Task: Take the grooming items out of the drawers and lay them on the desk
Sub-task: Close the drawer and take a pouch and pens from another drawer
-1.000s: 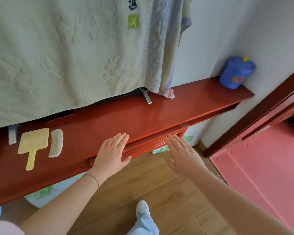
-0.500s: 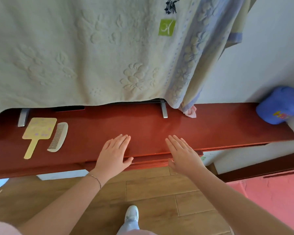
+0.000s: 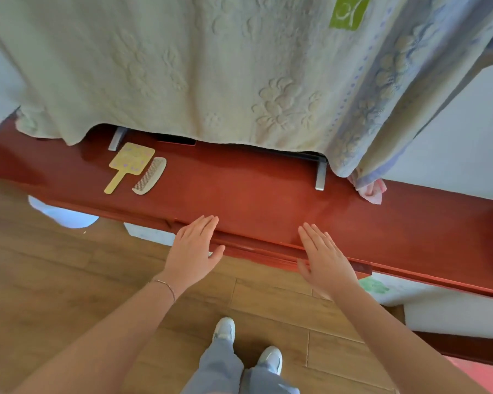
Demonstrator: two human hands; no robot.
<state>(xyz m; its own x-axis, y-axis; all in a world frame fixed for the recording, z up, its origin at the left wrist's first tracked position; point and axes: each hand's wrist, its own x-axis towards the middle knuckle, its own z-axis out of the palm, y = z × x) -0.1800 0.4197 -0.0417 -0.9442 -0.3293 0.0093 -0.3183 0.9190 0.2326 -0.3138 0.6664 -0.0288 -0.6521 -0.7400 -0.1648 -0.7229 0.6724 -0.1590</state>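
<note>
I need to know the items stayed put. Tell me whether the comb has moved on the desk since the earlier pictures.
No. The comb still lies just right of the hand mirror, near the silver stand foot; only the camera view shifted.

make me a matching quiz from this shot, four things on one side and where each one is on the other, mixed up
Things:
1. mirror
2. comb
3. left hand
4. towel

Places:
A. flat on the front edge of the desk, fingers spread
B. hanging above the desk, covering what stands at the back
C. lying on the desk just right of the yellow item
D. lying on the desk, leftmost of the two grooming items

Pairs: 1-D, 2-C, 3-A, 4-B
</note>
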